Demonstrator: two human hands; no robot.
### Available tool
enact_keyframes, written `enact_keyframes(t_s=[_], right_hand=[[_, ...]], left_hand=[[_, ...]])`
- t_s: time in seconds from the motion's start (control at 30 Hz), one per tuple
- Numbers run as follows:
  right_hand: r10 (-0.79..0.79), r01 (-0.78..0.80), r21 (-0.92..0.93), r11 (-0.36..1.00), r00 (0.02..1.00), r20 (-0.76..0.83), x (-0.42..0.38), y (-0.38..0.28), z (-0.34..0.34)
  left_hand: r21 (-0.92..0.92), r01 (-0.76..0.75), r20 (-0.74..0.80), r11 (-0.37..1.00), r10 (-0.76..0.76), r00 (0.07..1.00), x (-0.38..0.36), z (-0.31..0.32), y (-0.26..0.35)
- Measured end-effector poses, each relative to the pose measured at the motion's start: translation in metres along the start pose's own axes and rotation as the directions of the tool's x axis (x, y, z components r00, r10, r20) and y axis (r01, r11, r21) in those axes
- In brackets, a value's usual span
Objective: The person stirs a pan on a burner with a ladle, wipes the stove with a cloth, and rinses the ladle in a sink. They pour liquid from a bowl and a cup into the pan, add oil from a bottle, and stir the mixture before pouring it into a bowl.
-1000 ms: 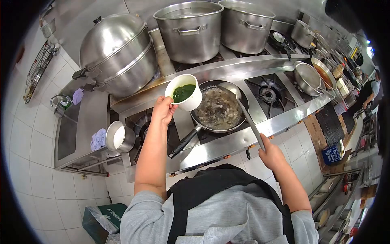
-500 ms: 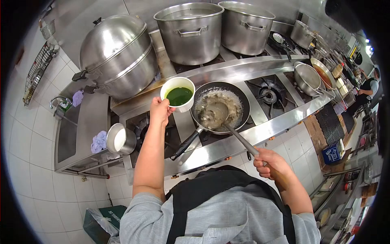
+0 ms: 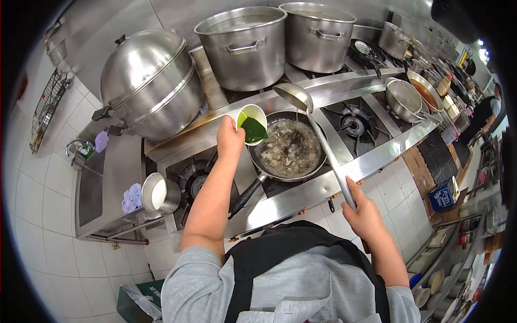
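Note:
My left hand grips a white bowl that holds dark green liquid. The bowl is tipped toward the frying pan, at the pan's upper left rim. Inside the pan, pale pieces sit in bubbling, cloudy liquid. My right hand is wrapped around the handle of a long metal ladle. The ladle's bowl is raised above the pan's far edge, with a thin drip below it. The pan's black handle points toward me, untouched by either hand.
Two tall stockpots and a domed steamer stand behind the burners. A bare burner lies right of the pan, beside a steel pot. A small pot of white contents is at left. Another person stands far right.
The ladle has come up out of the pan and swung toward its far side. My left hand has moved right, and the bowl is now tilted more over the pan's rim.

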State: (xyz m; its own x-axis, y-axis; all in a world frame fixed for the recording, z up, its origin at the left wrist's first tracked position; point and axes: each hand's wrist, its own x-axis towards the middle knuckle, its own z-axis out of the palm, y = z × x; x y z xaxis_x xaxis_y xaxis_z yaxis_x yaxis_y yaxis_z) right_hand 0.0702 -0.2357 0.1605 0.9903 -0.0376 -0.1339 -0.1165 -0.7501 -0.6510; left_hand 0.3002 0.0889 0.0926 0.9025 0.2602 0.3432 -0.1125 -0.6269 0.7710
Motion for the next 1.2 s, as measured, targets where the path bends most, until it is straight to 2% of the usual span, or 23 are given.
enact_keyframes(t_s=[0.07,0.1,0.13,0.2,0.27,0.33,0.4,0.5,0.57,0.73,0.77,0.8,0.83,0.87,0.9,0.93,0.97,1.0,1.03,1.07,1.1,1.13,1.2], right_hand=[[-0.007,0.007,0.006,1.0,1.0,-0.014,-0.002,0.003,0.0],[0.029,-0.03,0.028,0.999,0.999,0.012,-0.003,0.005,0.0],[0.065,-0.066,0.048,0.997,0.997,0.039,-0.004,0.007,0.0],[0.078,-0.081,0.049,0.996,0.996,0.049,-0.006,0.013,0.001],[0.09,-0.094,0.05,0.994,0.994,0.063,-0.008,0.024,0.005],[0.004,-0.004,0.028,1.0,1.0,-0.015,-0.008,0.04,0.013],[0.051,-0.051,0.018,0.999,0.999,0.0,-0.007,0.041,0.013],[0.086,-0.086,-0.01,0.996,0.996,0.003,-0.003,0.049,0.018],[0.076,-0.076,-0.028,0.997,0.997,-0.006,0.001,0.053,0.023],[0.145,-0.137,-0.114,0.984,0.987,0.066,0.024,0.055,0.032],[0.139,-0.13,-0.12,0.984,0.988,0.07,0.03,0.063,0.043],[0.062,-0.063,0.008,0.998,0.997,0.052,0.036,0.073,0.057],[-0.012,0.008,0.136,0.991,1.0,0.026,0.041,0.082,0.066],[-0.019,0.014,0.132,0.991,0.999,0.033,0.042,0.076,0.068],[0.059,-0.129,0.405,0.905,0.982,0.181,0.043,0.068,0.072],[0.09,-0.294,0.616,0.731,0.936,0.34,0.043,0.057,0.077],[0.115,-0.404,0.723,0.56,0.902,0.415,0.04,0.043,0.075],[0.111,-0.404,0.718,0.567,0.901,0.419,0.042,0.044,0.069],[0.046,-0.556,0.787,0.268,0.823,0.566,0.044,0.051,0.06],[-0.068,-0.677,0.734,-0.048,0.735,0.674,0.047,0.055,0.053],[-0.177,-0.704,0.706,-0.076,0.706,0.685,0.045,0.049,0.041],[-0.179,-0.71,0.701,-0.063,0.699,0.692,0.041,0.04,0.033],[-0.008,-0.616,0.714,0.332,0.755,0.656,0.029,0.021,0.022]], left_hand=[[0.129,-0.133,-0.01,0.983,0.135,0.991,-0.002,0.011,0.011],[0.194,-0.129,0.031,0.973,0.125,0.992,-0.004,0.015,0.019],[0.193,-0.135,0.039,0.972,0.13,0.991,-0.006,0.023,0.021],[0.242,-0.284,0.034,0.928,0.284,0.958,-0.01,0.036,0.027],[0.287,-0.334,0.095,0.898,0.32,0.943,-0.013,0.044,0.031],[0.276,-0.442,0.152,0.853,0.415,0.897,-0.016,0.049,0.035],[0.293,-0.471,0.155,0.832,0.444,0.882,-0.018,0.051,0.04],[0.291,-0.57,0.14,0.769,0.555,0.82,-0.017,0.047,0.048],[0.26,-0.632,0.063,0.73,0.641,0.765,-0.017,0.041,0.054],[0.258,-0.647,-0.085,0.717,0.684,0.724,-0.002,0.022,0.049],[0.227,-0.554,-0.112,0.801,0.586,0.802,-0.002,0.018,0.048],[0.192,-0.45,-0.137,0.872,0.478,0.867,-0.001,0.015,0.045],[0.157,-0.417,-0.168,0.895,0.44,0.882,0.001,0.013,0.039],[0.161,-0.409,-0.174,0.898,0.434,0.884,0.001,0.013,0.029],[0.041,-0.247,-0.158,0.968,0.251,0.955,0.001,0.012,0.02],[-0.076,-0.072,-0.12,0.995,0.063,0.991,0.002,0.013,0.011],[-0.404,0.155,-0.012,0.902,-0.174,0.985,-0.008,0.003,0.029],[-0.406,0.157,-0.02,0.9,-0.18,0.983,-0.009,0.003,0.022],[-0.606,0.29,0.045,0.74,-0.332,0.942,-0.009,0.004,0.01],[-0.761,0.39,0.141,0.518,-0.455,0.879,-0.01,0.004,-0.002],[-0.776,0.437,0.195,0.456,-0.486,0.852,-0.012,-0.004,-0.012],[-0.781,0.432,0.185,0.452,-0.493,0.85,-0.014,-0.014,-0.023],[-0.81,0.442,0.253,0.386,-0.45,0.856,-0.023,-0.038,-0.037]])
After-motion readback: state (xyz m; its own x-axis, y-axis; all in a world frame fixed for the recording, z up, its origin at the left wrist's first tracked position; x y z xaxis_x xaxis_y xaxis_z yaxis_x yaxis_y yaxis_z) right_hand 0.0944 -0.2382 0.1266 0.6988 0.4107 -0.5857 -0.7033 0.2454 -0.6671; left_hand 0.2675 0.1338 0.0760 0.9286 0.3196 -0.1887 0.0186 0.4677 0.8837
